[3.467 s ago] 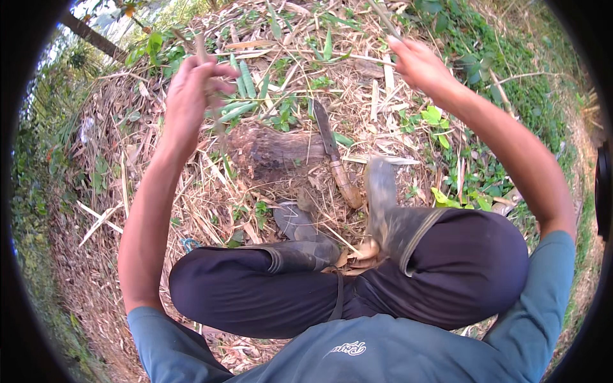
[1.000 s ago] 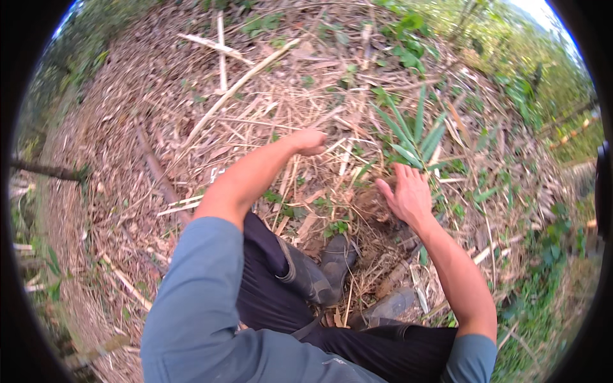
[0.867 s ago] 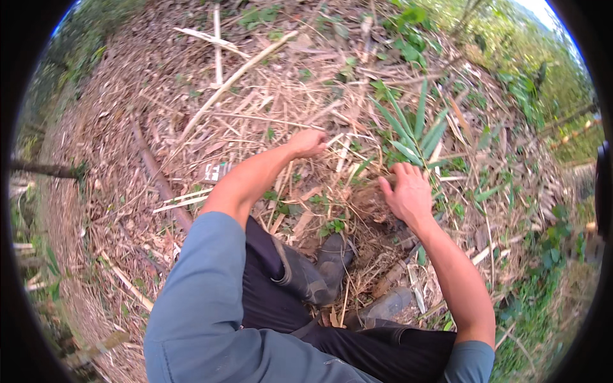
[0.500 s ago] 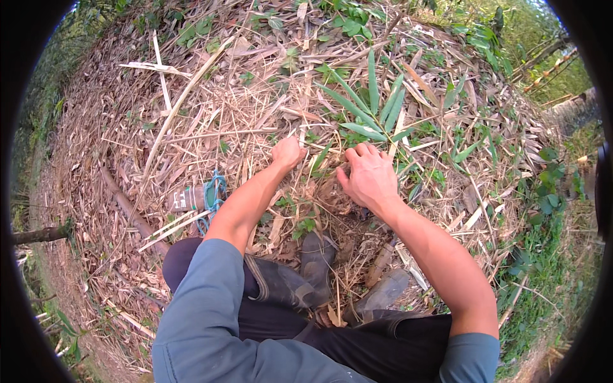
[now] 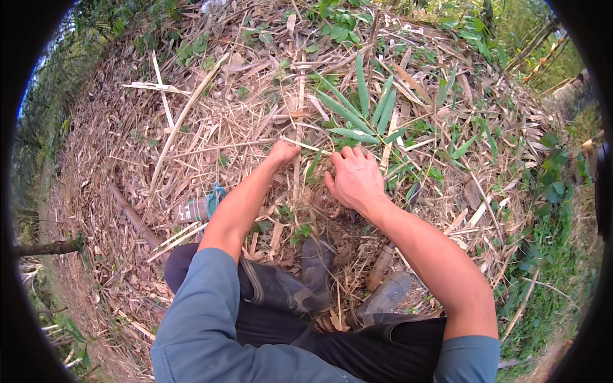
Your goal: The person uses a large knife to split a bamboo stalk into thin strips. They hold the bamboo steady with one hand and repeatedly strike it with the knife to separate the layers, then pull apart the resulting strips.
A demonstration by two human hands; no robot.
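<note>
My left hand (image 5: pixel 283 154) is closed, pinching one end of a thin pale strip (image 5: pixel 308 146) that looks like split bamboo or cane. The strip spans the gap to my right hand (image 5: pixel 357 180), whose fingers are bent down round its other end; the fingertips are hidden from above. Just beyond my right hand lies a sprig of long green bamboo-like leaves (image 5: pixel 373 108). Dry leaf litter and straw spread beneath both hands. My dark rubber boots (image 5: pixel 316 268) stand below them, near a patch of bare brown soil.
A cylindrical container (image 5: pixel 190 210) with a teal cord lies by my left forearm. Pale split strips (image 5: pixel 174 241) rest beside my left knee, near a brown branch (image 5: pixel 133 214). A long curved dry stalk (image 5: pixel 175 131) lies farther left. Green plants (image 5: pixel 546 255) grow at right.
My right hand has shifted slightly left. The pale strip now shows stretched between my hands. The view has tilted a little.
</note>
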